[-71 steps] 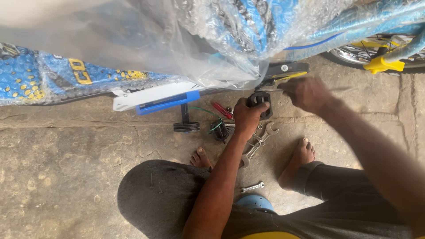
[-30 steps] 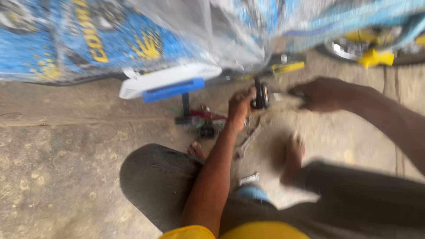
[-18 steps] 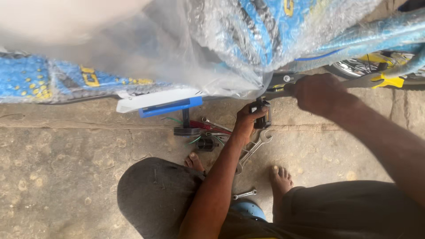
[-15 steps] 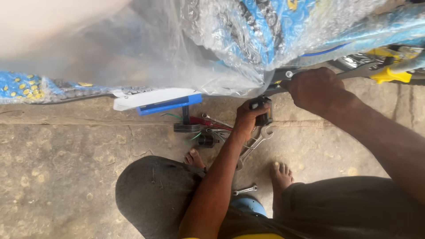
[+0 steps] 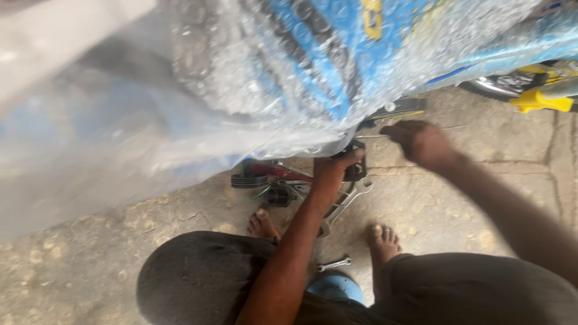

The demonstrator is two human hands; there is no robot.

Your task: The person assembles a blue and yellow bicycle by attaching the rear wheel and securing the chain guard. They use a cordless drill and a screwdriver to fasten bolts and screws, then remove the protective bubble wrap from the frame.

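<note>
A blue bicycle frame wrapped in clear bubble wrap (image 5: 337, 60) fills the top of the head view. Below it my left hand (image 5: 334, 171) grips a black pedal (image 5: 356, 165) at the frame's lower edge. To the right, my right hand (image 5: 421, 143) is closed around a thin metal tool (image 5: 373, 136) that points left toward the pedal and the black crank arm (image 5: 397, 108). The wrap hides where pedal and crank meet.
Spanners (image 5: 352, 198) and a red-handled tool (image 5: 277, 171) lie on the concrete floor by my bare feet (image 5: 385, 241). A small spanner (image 5: 334, 263) lies between my knees next to a blue stool (image 5: 337, 287). A wheel and a yellow part (image 5: 539, 99) sit top right.
The camera has dipped closer under the wrapped frame, which now covers more of the view. My right hand has slid slightly right and down from the crank; my left stays on the pedal.
</note>
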